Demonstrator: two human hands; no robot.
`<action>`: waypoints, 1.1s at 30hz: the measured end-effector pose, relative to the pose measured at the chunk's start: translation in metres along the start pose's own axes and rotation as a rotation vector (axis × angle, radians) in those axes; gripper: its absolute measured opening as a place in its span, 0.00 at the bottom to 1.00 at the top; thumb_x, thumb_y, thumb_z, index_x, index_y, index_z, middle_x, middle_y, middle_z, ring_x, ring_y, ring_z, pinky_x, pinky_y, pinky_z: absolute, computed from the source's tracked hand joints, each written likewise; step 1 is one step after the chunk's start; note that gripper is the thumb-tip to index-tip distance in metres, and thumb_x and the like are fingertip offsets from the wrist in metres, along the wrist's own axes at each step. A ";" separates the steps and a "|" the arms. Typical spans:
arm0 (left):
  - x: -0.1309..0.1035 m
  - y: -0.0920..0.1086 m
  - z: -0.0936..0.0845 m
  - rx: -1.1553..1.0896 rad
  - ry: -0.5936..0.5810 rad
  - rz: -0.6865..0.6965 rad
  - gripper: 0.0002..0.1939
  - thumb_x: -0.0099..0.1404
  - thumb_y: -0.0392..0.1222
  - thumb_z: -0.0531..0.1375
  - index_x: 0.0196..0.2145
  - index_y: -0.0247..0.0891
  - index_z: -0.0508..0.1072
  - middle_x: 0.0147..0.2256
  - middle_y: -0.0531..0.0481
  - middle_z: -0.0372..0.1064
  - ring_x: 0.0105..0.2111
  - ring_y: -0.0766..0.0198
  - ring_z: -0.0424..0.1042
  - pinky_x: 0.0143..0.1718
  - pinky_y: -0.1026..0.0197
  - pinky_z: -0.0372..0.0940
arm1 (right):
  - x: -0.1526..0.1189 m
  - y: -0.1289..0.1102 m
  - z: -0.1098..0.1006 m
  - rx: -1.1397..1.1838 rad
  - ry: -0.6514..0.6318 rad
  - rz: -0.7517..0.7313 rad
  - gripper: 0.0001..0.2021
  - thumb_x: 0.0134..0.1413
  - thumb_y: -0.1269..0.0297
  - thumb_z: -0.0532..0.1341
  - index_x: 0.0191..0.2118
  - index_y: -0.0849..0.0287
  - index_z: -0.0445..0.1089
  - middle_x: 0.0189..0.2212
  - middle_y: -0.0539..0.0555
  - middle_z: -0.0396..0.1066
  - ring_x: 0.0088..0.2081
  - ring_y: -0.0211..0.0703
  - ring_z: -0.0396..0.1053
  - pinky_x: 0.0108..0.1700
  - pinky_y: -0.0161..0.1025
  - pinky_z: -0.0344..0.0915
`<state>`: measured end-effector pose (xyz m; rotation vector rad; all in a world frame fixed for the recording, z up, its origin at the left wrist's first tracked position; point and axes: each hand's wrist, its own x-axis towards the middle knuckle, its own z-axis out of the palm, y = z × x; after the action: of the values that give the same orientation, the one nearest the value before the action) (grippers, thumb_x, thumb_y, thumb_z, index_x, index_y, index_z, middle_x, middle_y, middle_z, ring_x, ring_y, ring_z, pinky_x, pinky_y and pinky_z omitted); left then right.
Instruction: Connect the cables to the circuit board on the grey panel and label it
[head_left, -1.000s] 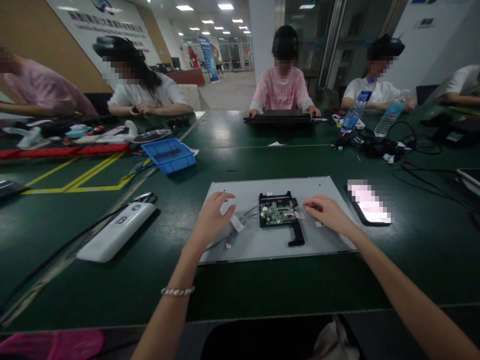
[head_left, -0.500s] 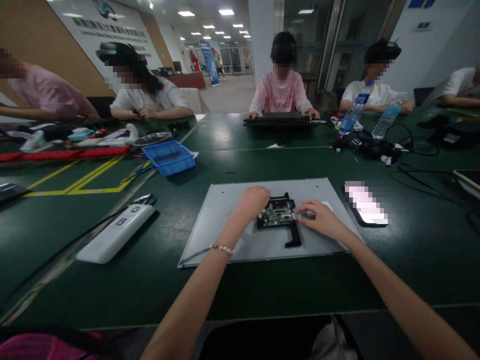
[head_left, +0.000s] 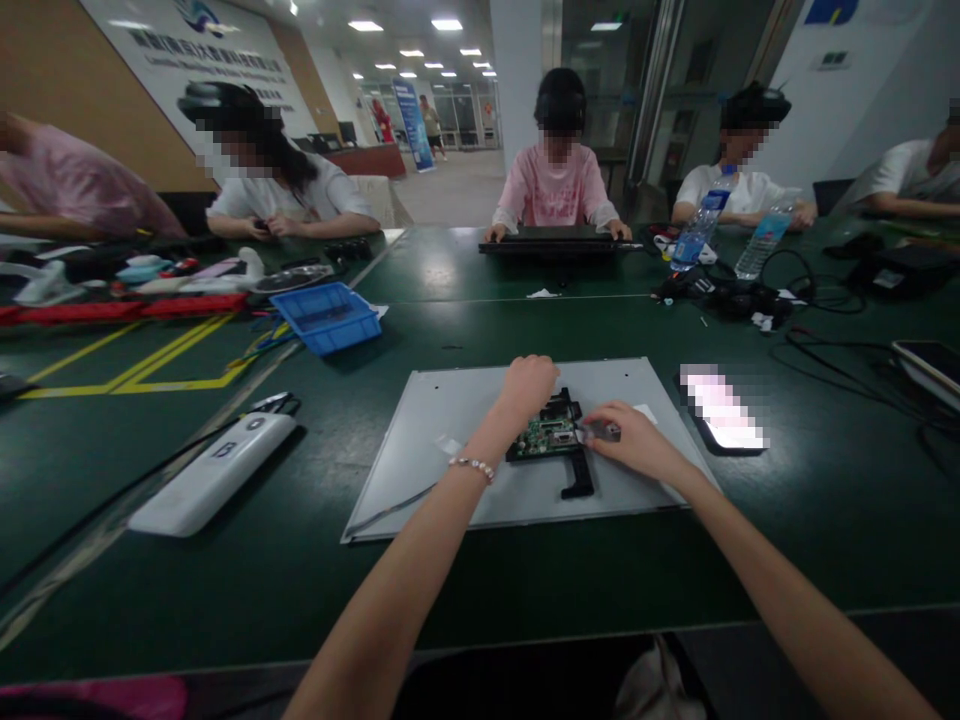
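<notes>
A green circuit board [head_left: 540,436] in a black bracket [head_left: 579,475] lies on a flat grey panel [head_left: 442,405]. My left hand [head_left: 531,385] curls down over the board's upper left edge; its fingertips are hidden behind the hand. My right hand [head_left: 637,442] is closed in a pinch at the board's right edge. Between its thumb and fingers shows a small shiny greyish piece [head_left: 598,430], too small to name. A thin cable [head_left: 390,510] runs over the panel's lower left corner, and a clear strip [head_left: 448,445] lies near my left wrist.
A phone [head_left: 720,410] lies right of the panel, a white power bank [head_left: 217,470] with a cable to its left. Farther back are a blue tray [head_left: 326,318], bottles [head_left: 701,230] and tangled black cables [head_left: 739,292]. Several people sit around the green table [head_left: 600,575].
My left hand has shifted right and slightly up along the board, uncovering the clear strip on the panel. My right hand stays at the board's right edge. The view has moved slightly.
</notes>
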<state>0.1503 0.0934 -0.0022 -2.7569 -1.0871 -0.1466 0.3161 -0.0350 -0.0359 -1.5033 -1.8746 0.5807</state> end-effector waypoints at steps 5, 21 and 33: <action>-0.004 0.001 0.000 -0.023 -0.010 -0.016 0.13 0.66 0.38 0.50 0.33 0.33 0.74 0.35 0.40 0.73 0.39 0.56 0.71 0.41 0.57 0.60 | 0.000 -0.002 -0.001 0.025 -0.019 0.019 0.03 0.50 0.69 0.60 0.33 0.57 0.70 0.34 0.53 0.69 0.36 0.42 0.67 0.40 0.40 0.64; -0.159 -0.008 -0.042 -0.167 -0.035 -0.236 0.23 0.62 0.47 0.56 0.54 0.39 0.63 0.52 0.42 0.64 0.49 0.53 0.66 0.49 0.52 0.61 | -0.003 -0.001 0.001 0.027 -0.028 0.019 0.04 0.51 0.65 0.60 0.34 0.57 0.70 0.36 0.53 0.69 0.37 0.42 0.68 0.41 0.41 0.64; -0.168 -0.009 -0.033 -0.082 0.026 -0.261 0.17 0.63 0.31 0.48 0.44 0.35 0.72 0.42 0.40 0.73 0.41 0.54 0.73 0.46 0.52 0.63 | -0.008 0.024 -0.020 -0.068 0.120 0.194 0.08 0.50 0.63 0.58 0.36 0.55 0.72 0.30 0.53 0.73 0.32 0.43 0.71 0.35 0.39 0.65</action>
<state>0.0212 -0.0184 0.0050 -2.6618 -1.4608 -0.2654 0.3474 -0.0377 -0.0404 -1.7388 -1.6844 0.5064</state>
